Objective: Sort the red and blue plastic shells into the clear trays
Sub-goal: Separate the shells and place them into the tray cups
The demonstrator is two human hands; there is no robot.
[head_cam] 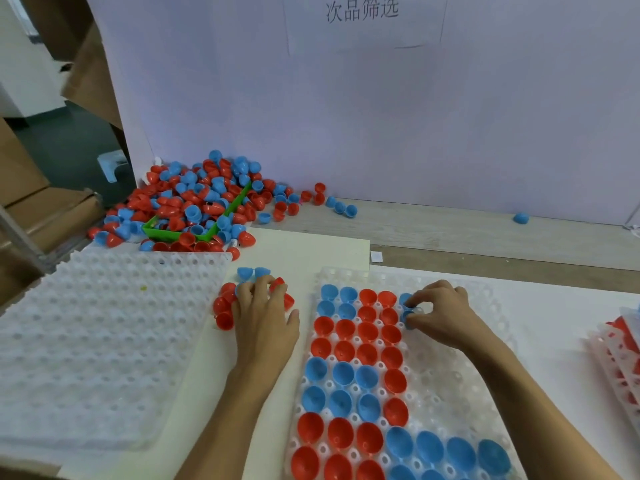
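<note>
A pale lilac backboard point(381, 116) printed with dark characters stands behind a wooden worktable point(467, 230). At left lies a stack of clear dimpled plastic trays point(104, 341); a second clear dimpled tray point(460, 393) in front of the person carries rows of red and blue plastic half-shells point(356, 344), open side up. At far left a heap of loose red and blue shells point(204, 199) spills over a green plastic bin point(166, 233). The left hand point(265, 315) rests with curled fingers on a small cluster of red and blue shells point(223, 311) between the trays. The right hand point(438, 313) pinches a small blue shell point(408, 315) over the filled tray's top rows.
</note>
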